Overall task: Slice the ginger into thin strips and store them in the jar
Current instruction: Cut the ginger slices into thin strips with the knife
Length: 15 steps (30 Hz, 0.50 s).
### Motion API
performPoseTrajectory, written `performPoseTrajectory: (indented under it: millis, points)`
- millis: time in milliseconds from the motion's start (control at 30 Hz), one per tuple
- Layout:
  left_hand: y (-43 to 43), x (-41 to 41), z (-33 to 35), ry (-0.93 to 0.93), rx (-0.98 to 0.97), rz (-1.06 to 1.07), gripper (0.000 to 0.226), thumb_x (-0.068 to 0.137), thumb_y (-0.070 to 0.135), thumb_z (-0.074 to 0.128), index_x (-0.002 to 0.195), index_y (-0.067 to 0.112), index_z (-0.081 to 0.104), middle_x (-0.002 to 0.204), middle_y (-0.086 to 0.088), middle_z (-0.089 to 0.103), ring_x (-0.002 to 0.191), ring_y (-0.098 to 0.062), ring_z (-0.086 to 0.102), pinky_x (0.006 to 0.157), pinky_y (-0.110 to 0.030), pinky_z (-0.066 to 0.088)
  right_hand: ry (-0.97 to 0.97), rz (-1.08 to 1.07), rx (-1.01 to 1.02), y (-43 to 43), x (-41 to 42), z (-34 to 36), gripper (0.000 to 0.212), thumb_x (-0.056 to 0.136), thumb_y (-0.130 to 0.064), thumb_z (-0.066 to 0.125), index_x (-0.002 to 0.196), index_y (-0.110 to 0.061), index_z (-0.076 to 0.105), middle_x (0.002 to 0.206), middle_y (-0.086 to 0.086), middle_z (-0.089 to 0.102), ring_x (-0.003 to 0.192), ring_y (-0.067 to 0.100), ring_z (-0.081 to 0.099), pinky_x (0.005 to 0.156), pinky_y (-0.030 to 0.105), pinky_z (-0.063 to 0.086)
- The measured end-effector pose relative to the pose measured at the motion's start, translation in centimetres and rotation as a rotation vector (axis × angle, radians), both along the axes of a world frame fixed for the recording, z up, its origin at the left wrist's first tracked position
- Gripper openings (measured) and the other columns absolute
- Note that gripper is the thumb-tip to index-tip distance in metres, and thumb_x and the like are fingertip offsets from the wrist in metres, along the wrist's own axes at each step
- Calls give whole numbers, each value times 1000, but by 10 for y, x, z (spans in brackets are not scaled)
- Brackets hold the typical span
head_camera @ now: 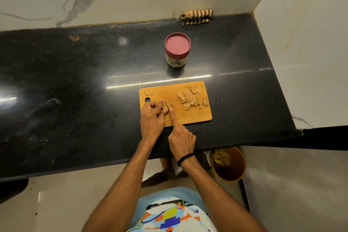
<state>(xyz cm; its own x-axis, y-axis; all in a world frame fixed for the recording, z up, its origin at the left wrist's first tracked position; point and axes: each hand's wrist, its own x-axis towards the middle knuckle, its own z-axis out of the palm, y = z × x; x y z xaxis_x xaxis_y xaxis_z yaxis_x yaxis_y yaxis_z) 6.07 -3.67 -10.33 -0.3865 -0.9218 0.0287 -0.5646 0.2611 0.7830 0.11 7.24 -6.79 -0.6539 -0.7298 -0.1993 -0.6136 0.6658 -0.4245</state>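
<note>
We see a wooden cutting board (pixel 192 117) that lies on a black counter (pixel 75 81), near its front edge. On the far right part of the board there is a heap of flat ginger slices (pixel 186 97), and a few small pieces (pixel 147 92) lie at the far left corner.

The right hand (pixel 181 141) grips a knife (pixel 166 106). Its index finger lies straight along the back of the blade and the other fingers are curled under; the handle is hidden by them. The blade points away from us on the left part of the board, with some thin bits of ginger (pixel 170 103) just beside it on the right. A black band (pixel 185 158) is around this wrist.

The left hand (pixel 152 117) rests on the board, just left of the blade, with its fingers bent and the tips close to the knife. We cannot tell if it holds a piece under them.

The jar (pixel 175 60) stands upright on the counter beyond the board, apart from it, with its red lid (pixel 177 44) on. Some pale bits show through the glass at the bottom.

A striped cloth (pixel 196 16) lies against the far wall. On the floor at the right stands an orange bucket (pixel 237 167) with scraps in it.
</note>
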Motion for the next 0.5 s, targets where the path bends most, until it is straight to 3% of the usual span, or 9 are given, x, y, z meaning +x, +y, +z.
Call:
performPoseTrajectory:
  millis: [233, 500]
  points:
    - [-1, 0, 2, -21, 39, 6, 41, 93, 24, 71, 133, 19, 65, 110, 0, 54, 95, -8, 50, 76, -18, 47, 94, 41, -17, 32, 4, -6, 83, 81, -2, 66, 152, -31, 33, 55, -4, 37, 39, 9, 28, 38, 25, 24]
    - [0, 1, 5, -32, 52, 3, 43, 93, 23, 71, 133, 14, 63, 113, -3, 52, 98, -9, 49, 79, -16, 42, 169, 11, -19, 20, 3, -3, 83, 78, -2, 70, 150, -31, 39, 56, -4, 32, 40, 9, 21, 40, 26, 17]
